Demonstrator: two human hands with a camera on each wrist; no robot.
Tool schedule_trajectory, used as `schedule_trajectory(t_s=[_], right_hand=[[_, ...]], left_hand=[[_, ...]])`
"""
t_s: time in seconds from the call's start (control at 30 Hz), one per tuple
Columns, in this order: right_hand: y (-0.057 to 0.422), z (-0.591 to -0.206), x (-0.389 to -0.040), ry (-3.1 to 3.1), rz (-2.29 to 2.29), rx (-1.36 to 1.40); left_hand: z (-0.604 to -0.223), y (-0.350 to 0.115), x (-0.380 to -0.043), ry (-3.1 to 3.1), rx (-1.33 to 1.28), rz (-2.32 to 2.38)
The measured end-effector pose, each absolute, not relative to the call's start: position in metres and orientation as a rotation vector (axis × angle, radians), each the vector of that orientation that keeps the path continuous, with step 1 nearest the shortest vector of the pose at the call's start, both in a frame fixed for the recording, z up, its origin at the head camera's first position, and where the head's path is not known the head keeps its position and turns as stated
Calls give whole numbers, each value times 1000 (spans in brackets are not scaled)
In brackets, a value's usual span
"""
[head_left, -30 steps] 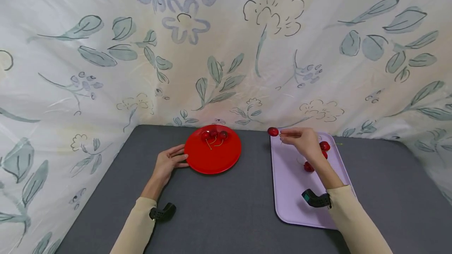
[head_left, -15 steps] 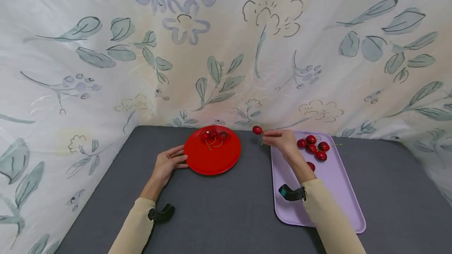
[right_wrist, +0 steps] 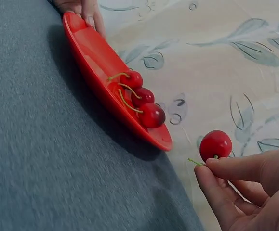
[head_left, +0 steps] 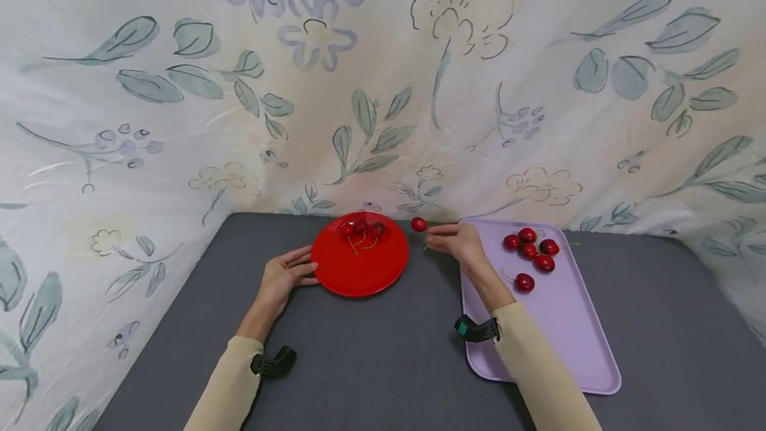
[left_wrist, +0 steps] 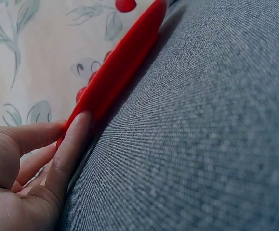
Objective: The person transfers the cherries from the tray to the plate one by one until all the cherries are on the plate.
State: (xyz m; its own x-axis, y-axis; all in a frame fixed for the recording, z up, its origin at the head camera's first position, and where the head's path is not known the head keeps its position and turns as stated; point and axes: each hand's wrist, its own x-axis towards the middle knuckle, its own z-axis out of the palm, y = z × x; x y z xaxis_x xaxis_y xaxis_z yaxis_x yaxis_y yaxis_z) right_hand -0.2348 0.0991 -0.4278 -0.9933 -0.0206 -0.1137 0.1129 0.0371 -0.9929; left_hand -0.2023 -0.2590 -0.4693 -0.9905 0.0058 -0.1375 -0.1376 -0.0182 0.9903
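Note:
My right hand point(head_left: 457, 243) pinches a cherry point(head_left: 418, 224) by its green stem, just right of a round red plate point(head_left: 359, 278). In the right wrist view this cherry hangs above the fingertips, away from the plate's rim. Three cherries point(right_wrist: 142, 97) with stems lie together near the far side of the plate. At the plate's left edge, my left hand point(head_left: 281, 281) grips the rim between thumb and fingers. The left wrist view shows one finger point(left_wrist: 74, 137) against the plate's outer side.
A lilac tray point(head_left: 568, 344) stands right of the plate, partly under my right forearm. Several cherries point(head_left: 528, 251) cluster in its far part, with one cherry point(head_left: 524, 283) a little nearer. A flower-patterned cloth point(head_left: 371, 52) rises behind the dark grey table point(head_left: 383, 364).
My right hand has carried the cherry leftward from over the tray to beside the plate, uncovering the cherries in the tray. The left hand has stayed at the plate's rim.

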Motion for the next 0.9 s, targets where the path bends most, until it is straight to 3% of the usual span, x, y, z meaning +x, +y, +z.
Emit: schedule_trajectory(t_s=[0.53, 0.9], right_hand=[[57, -428, -243, 2197, -2079, 154], [31, -427, -240, 2801, -1600, 48]], left_hand=[[-469, -258, -205, 2111, -123, 2183], [-469, -259, -204, 2094, -159, 2195]])
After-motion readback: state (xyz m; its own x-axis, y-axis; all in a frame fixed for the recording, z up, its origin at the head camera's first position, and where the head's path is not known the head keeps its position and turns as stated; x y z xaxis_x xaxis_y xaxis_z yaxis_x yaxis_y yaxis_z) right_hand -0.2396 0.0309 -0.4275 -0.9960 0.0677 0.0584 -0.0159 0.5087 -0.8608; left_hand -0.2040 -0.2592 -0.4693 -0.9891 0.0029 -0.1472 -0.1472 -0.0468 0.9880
